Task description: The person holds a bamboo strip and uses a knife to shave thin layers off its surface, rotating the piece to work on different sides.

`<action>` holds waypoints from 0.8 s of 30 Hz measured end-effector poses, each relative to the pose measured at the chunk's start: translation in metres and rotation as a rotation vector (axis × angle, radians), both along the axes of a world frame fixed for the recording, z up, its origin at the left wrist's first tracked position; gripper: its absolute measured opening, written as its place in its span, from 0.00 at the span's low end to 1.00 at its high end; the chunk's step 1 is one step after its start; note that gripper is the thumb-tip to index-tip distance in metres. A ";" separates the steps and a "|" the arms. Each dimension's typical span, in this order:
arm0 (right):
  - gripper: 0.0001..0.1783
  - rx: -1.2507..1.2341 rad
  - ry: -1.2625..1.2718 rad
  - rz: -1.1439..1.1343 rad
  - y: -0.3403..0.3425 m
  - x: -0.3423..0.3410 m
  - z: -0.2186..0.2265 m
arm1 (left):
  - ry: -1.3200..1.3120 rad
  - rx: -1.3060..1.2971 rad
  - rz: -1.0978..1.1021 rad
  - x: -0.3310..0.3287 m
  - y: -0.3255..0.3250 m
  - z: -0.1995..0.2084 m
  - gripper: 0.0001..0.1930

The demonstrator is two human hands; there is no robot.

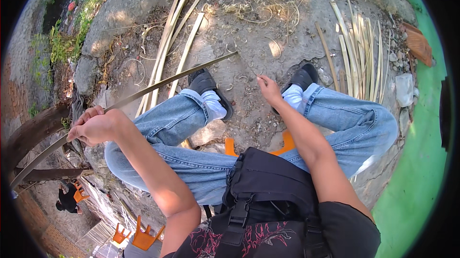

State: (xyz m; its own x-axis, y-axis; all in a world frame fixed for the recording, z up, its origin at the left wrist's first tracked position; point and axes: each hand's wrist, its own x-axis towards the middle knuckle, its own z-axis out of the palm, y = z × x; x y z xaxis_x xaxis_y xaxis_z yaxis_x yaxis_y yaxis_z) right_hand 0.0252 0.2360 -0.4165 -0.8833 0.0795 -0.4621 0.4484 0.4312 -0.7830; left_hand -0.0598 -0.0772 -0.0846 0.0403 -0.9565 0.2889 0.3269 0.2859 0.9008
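A long, narrow, dark greenish strip (167,80), apparently split bamboo, runs from the lower left edge up to the middle of the view. My left hand (96,126) is closed round it, well away from its upper end. Between that end and my right hand (270,89) stretches a thin sliver (247,64). The fingertips of my right hand pinch the sliver's lower end. Whether the sliver is still joined to the strip is too small to tell. Both hands are over the ground beyond my lap, the right one between my sandalled feet.
Pale split strips (162,52) lie on the ground ahead left; a larger bundle (357,49) lies at the right. Curly shavings (258,6) are heaped farther off. A brown block (418,44) and a plastic bag (404,89) lie far right. Another person (69,198) is at lower left.
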 end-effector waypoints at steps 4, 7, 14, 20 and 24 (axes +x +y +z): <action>0.21 -0.015 0.022 0.101 -0.007 -0.003 0.008 | -0.053 0.062 -0.007 0.009 -0.005 0.003 0.27; 0.21 -0.072 0.010 0.115 -0.017 -0.011 0.000 | -0.005 -0.002 0.011 0.006 -0.004 0.006 0.25; 0.22 0.004 -0.061 0.051 -0.012 0.007 0.000 | -0.039 0.108 0.051 0.008 -0.007 0.003 0.24; 0.26 -0.015 -0.034 0.109 -0.039 -0.005 0.054 | 0.142 0.168 -0.264 0.022 -0.024 -0.006 0.24; 0.27 -0.099 0.020 0.196 -0.068 -0.011 0.103 | 0.154 0.152 -0.262 0.020 -0.017 -0.001 0.19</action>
